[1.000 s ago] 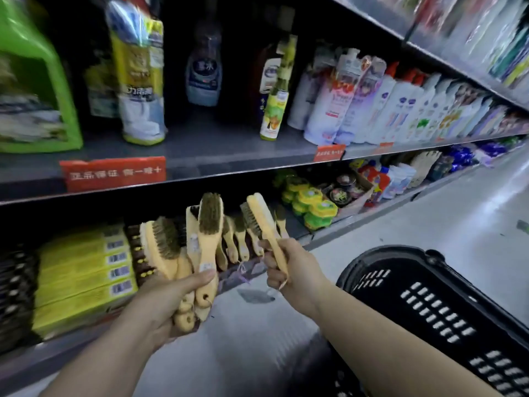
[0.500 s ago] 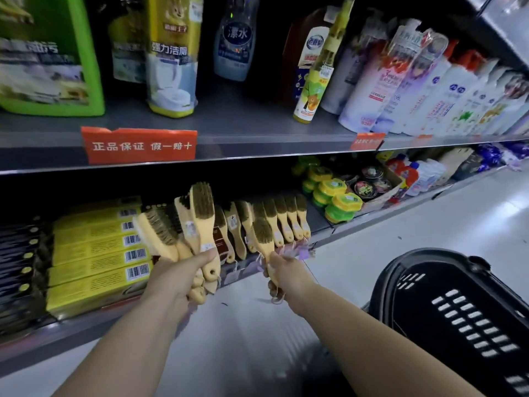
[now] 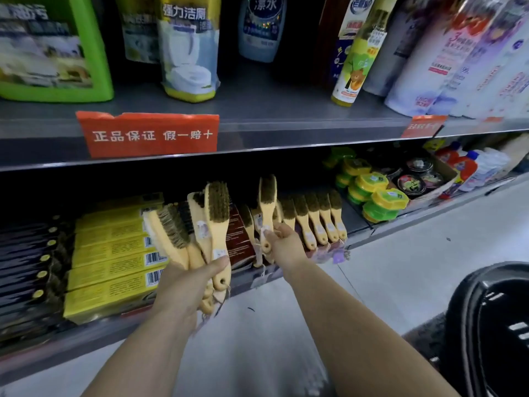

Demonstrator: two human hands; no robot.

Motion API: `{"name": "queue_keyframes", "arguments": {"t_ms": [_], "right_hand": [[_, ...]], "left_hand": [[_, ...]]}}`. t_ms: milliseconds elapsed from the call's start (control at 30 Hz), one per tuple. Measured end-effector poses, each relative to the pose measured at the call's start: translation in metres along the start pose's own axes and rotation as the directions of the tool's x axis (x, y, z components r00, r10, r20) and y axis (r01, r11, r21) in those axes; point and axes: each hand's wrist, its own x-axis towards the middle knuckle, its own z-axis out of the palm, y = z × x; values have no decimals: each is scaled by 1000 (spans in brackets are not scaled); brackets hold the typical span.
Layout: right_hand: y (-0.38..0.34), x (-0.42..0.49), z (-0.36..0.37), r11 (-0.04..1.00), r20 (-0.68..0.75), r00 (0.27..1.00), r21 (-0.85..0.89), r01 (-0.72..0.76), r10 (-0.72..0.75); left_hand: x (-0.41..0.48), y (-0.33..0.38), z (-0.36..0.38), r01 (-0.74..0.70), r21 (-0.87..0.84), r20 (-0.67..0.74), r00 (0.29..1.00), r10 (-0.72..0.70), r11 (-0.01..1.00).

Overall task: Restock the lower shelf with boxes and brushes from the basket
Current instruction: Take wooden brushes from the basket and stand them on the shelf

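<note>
Shows restocking in progress at the lower shelf (image 3: 86, 336). Grips a single brush (image 3: 267, 196) by its handle in the right hand (image 3: 282, 243), fingers curled round the wood and bristle head up, at the left end of the row of brushes (image 3: 317, 219) already lying along the shelf front. Clamps a fanned bundle of brushes (image 3: 211, 222) in the left hand (image 3: 186, 285), thumb pressed across the handles, held just in front of the yellow boxes (image 3: 108, 259). For a clean placement, probably best to set the single brush down beside its nearest neighbour, with bristles facing the same way and the handle toward the aisle like the rest. Should also keep the bundle clear of the row, since a knock could topple the brushes there, and release only once the head rests on the shelf. Cannot tell whether the single brush already touches the shelf, because hand and wrist cover the gap it is meant to fill. Leaves the number of brushes in the bundle uncertain, as the handles overlap. Cuts off the basket (image 3: 492, 325) at the lower right corner and hides its contents, so the stock left to shelve cannot be judged. Blurs the tags on the handles beyond reading.
</note>
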Motion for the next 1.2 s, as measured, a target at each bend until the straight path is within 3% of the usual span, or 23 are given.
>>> {"name": "queue_keyframes", "arguments": {"t_ms": [167, 333, 467, 567, 867, 1033, 1100, 1133, 1200], "right_hand": [[13, 30, 20, 972, -26, 992, -203, 115, -123], [28, 35, 16, 974, 5, 996, -207, 89, -90], [19, 37, 5, 986, 157, 987, -158, 57, -32], [15, 38, -3, 943, 185, 982, -323, 83, -24], [18, 36, -8, 876, 214, 977, -471, 100, 4], [23, 29, -3, 730, 249, 968, -669, 142, 40], [18, 26, -5, 645, 202, 979, -743, 178, -37], [14, 23, -6, 654, 162, 980, -731, 198, -116], [3, 15, -4, 819, 129, 973, -525, 232, -192]], "left_hand": [[19, -6, 7, -1, -89, -10, 1000, 0, 996], [28, -15, 12, -16, -13, 12, 1000, 16, 1000], [28, -16, 18, -30, 22, 37, 999, 29, 999], [28, -14, 18, -19, 22, 51, 999, 18, 1000], [32, -15, 9, -18, 38, 65, 998, 16, 999], [30, -14, 9, -12, 15, 98, 995, 11, 1000], [29, -14, 10, -21, -2, 91, 996, 21, 1000], [29, -14, 11, -20, -8, 86, 996, 21, 1000], [29, -13, 13, -12, -23, 75, 997, 13, 1000]]}}
